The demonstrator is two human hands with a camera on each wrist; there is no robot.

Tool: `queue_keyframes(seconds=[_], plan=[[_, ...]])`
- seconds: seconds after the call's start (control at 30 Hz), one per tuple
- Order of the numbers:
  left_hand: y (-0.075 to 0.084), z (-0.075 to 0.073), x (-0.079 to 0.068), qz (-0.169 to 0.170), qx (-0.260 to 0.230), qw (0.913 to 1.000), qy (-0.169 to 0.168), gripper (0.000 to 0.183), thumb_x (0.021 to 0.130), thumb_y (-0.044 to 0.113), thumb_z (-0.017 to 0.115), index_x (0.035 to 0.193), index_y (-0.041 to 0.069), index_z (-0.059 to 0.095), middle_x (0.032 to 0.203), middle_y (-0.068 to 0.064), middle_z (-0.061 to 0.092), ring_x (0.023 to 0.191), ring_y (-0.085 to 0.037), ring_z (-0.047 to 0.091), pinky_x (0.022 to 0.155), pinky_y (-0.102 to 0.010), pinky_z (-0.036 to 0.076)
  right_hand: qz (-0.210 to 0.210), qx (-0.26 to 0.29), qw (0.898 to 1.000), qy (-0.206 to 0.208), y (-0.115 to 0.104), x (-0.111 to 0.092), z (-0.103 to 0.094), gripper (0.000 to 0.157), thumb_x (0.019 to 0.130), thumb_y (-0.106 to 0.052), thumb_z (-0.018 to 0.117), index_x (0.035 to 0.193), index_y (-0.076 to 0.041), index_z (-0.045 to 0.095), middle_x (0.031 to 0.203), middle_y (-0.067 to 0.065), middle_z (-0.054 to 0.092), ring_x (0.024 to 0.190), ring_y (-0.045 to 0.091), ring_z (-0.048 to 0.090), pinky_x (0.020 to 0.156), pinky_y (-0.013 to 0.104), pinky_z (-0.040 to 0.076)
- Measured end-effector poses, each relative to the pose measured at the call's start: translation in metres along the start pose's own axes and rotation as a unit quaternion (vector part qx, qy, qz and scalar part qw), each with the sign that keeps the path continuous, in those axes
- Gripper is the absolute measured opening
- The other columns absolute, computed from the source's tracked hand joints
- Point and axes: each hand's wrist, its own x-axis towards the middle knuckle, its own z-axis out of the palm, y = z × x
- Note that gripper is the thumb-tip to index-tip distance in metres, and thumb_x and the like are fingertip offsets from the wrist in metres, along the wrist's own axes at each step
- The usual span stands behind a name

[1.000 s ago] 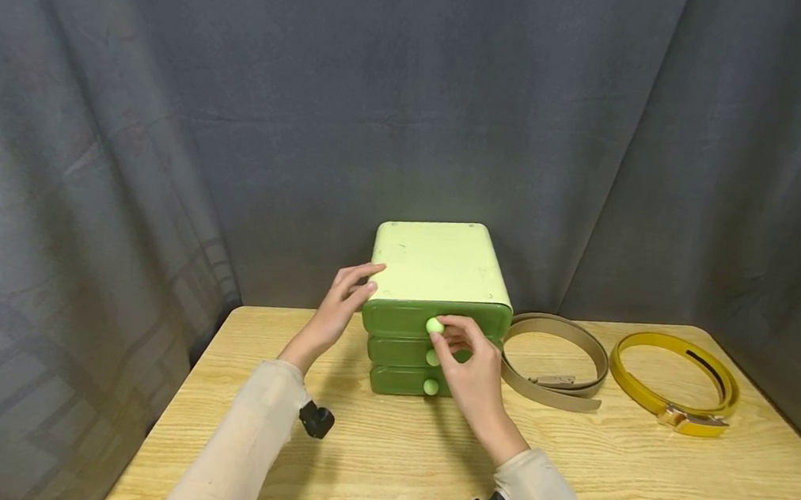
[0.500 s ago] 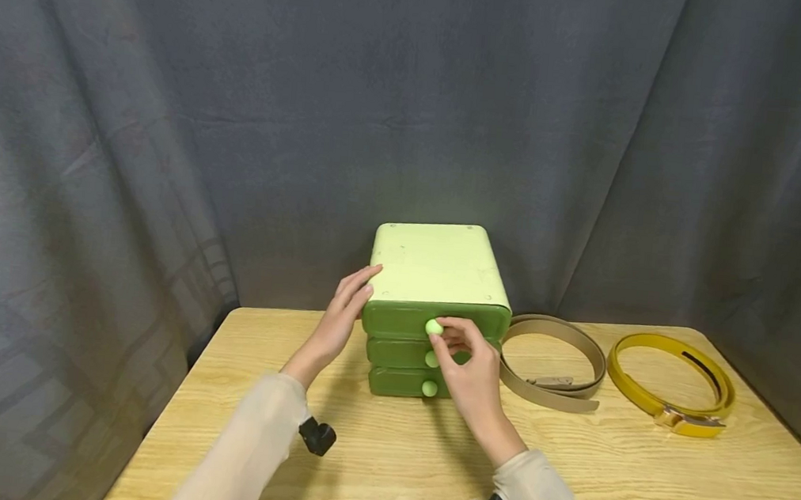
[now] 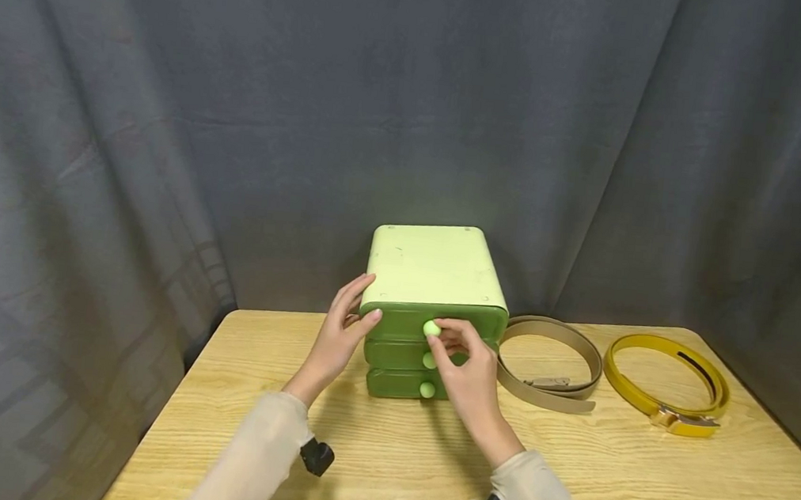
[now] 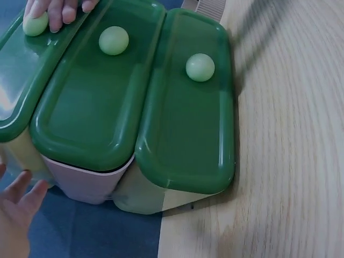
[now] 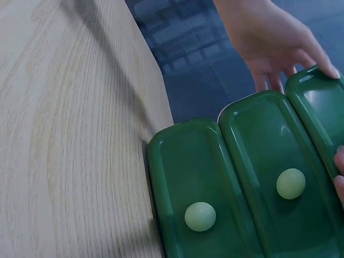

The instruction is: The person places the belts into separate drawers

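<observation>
A small cabinet with a pale green top [image 3: 438,265] and three dark green drawers stands on the table. All three drawers appear closed, each with a round pale knob. My right hand [image 3: 472,371] pinches the top drawer's knob [image 3: 431,328] between thumb and fingers. At the cabinet's left side is my left hand [image 3: 335,340], its thumb touching the front of the top drawer [image 3: 390,324] and its straight fingers along the side. The left wrist view shows the middle knob [image 4: 113,40] and bottom knob [image 4: 200,67] untouched.
A coiled tan belt [image 3: 559,402] lies right of the cabinet, close to its side. Farther right is a coiled yellow belt [image 3: 634,390] with a gold buckle. Grey curtains [image 3: 383,121] hang behind and beside the wooden table [image 3: 390,455].
My left thumb has moved from the cabinet's upper left edge down onto the top drawer's front, and the left hand sits slightly lower. My right hand keeps its pinch on the knob.
</observation>
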Motion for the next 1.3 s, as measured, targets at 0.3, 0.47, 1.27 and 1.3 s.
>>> queue_keyframes(seconds=[0.3,0.47,1.27,1.3], plan=[[0.006,0.001,-0.001,0.019,0.023,0.9993,0.020,0.056,0.098,0.011,0.062,0.150,0.005,0.041,0.156,-0.018,0.028,0.134,-0.035,0.044,0.106,-0.052,0.036,-0.012,0.013,1.000,-0.007,0.002,-0.001,-0.003,0.026,0.087,-0.001,0.075,0.112,-0.006,0.069,0.090,0.003,0.072,0.078,0.012,0.065,0.069,0.022,0.053],[0.005,0.001,0.000,0.024,0.030,0.9991,0.020,0.056,0.098,0.012,0.063,0.149,0.005,0.042,0.156,-0.019,0.029,0.132,-0.036,0.044,0.104,-0.051,0.037,-0.014,0.020,1.000,-0.015,-0.013,-0.004,-0.006,0.034,0.086,0.005,0.073,0.119,0.000,0.066,0.094,0.010,0.072,0.081,0.017,0.066,0.072,0.023,0.054],[0.006,0.000,0.000,0.013,0.040,0.9990,0.016,0.056,0.098,0.014,0.063,0.150,0.009,0.042,0.156,-0.013,0.031,0.133,-0.034,0.043,0.102,-0.050,0.038,0.003,0.001,1.000,-0.007,0.012,-0.030,-0.012,0.031,0.084,0.008,0.073,0.114,0.001,0.068,0.095,0.008,0.073,0.082,0.017,0.067,0.077,0.019,0.053],[0.006,0.000,0.000,0.013,0.044,0.9988,0.016,0.056,0.099,0.014,0.063,0.150,0.009,0.042,0.156,-0.013,0.031,0.133,-0.034,0.043,0.101,-0.049,0.039,0.010,-0.001,1.000,-0.012,0.015,-0.031,-0.012,0.031,0.085,0.006,0.074,0.114,0.000,0.068,0.095,0.007,0.072,0.083,0.016,0.067,0.076,0.020,0.053]])
